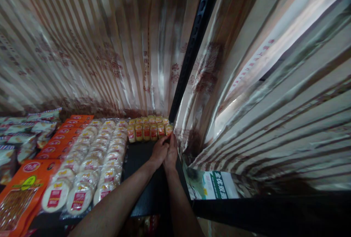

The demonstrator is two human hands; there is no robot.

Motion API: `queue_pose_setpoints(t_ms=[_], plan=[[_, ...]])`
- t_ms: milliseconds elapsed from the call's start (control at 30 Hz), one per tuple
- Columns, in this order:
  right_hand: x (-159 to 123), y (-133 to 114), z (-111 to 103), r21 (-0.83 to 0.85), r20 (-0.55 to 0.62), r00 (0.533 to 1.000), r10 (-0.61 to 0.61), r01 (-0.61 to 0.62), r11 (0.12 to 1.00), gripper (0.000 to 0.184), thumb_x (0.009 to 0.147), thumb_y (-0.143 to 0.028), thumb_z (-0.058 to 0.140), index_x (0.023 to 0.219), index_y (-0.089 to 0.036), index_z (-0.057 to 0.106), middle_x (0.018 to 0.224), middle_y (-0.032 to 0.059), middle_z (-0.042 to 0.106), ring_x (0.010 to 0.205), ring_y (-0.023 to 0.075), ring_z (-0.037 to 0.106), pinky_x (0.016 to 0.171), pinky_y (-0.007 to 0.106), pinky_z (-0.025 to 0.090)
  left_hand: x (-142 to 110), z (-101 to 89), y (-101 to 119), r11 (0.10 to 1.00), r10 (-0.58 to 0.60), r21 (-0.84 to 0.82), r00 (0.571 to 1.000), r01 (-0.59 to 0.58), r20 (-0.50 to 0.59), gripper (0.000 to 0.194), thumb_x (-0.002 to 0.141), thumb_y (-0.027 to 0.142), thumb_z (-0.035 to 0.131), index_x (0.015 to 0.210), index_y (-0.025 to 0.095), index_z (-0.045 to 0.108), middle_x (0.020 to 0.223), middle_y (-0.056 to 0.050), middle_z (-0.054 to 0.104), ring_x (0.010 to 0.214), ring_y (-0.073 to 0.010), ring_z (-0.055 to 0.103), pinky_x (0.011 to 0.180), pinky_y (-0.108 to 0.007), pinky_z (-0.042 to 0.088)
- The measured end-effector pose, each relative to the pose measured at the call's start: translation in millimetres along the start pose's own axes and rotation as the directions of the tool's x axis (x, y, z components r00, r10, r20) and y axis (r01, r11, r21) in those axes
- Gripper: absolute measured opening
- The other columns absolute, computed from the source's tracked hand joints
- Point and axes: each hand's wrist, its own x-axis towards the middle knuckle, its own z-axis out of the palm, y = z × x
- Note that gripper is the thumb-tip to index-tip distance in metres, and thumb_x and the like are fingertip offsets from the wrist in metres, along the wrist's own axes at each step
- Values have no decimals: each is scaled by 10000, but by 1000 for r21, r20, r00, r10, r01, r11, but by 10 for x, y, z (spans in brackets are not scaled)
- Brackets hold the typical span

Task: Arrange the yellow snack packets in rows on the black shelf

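Note:
Both my hands meet at the right end of a double row of small yellow packaged cakes (146, 131) at the back of a black shelf (139, 158). My left hand (159, 152) is closed, fingers curled, against the front of the end packaged cake (169, 130). Alongside it, my right hand (171, 152) has its fingers pressed together and reaching up along that cake's right side. The fingertips are partly hidden. Red labels face forward on the front cakes.
Left of the cakes lie overlapping rows of round white packaged flatbreads (79, 197), then orange snack packets (30, 186) and white bags (27, 144). A black slotted post (189, 54) rises behind the right corner. Striped plastic sheeting (117, 47) hangs behind. A green-and-white sack (216, 185) lies right.

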Motion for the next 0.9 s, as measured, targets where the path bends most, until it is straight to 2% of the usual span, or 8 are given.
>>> queue_pose_setpoints(t_ms=[200,567,733,900], plan=[[-3,60,53,-61,24,999,-31,33,998,580,794,-102,302,1373,-125,285,1380,151,358,1296,211,279,1037,433,304,11,-23,-46,999,33,22,999,-32,-13,473,690,71,436,1118,196,593,1197,-21,602,1103,-154,538,996,-270,377],[-27,94,102,-168,106,994,-26,44,985,578,804,-109,309,1378,-66,266,1407,180,320,1335,241,189,1043,433,284,14,-69,-51,997,14,75,999,-11,-39,479,688,39,428,1136,117,579,1232,-91,572,1151,-176,506,1033,-289,336],[-37,70,90,-163,69,996,-55,66,984,636,792,-78,321,1410,-159,196,1423,143,305,1331,248,208,1023,467,301,20,-72,-101,999,10,40,999,-9,-37,471,684,34,432,1107,160,598,1221,-56,585,1147,-165,513,1029,-294,347],[-39,34,55,-155,67,997,-43,52,987,603,799,-90,330,1394,-133,248,1403,177,325,1312,263,243,1008,469,321,45,-69,-164,1000,15,8,1000,-15,-17,500,685,37,423,1142,163,580,1252,-47,562,1175,-156,491,1043,-287,335]])
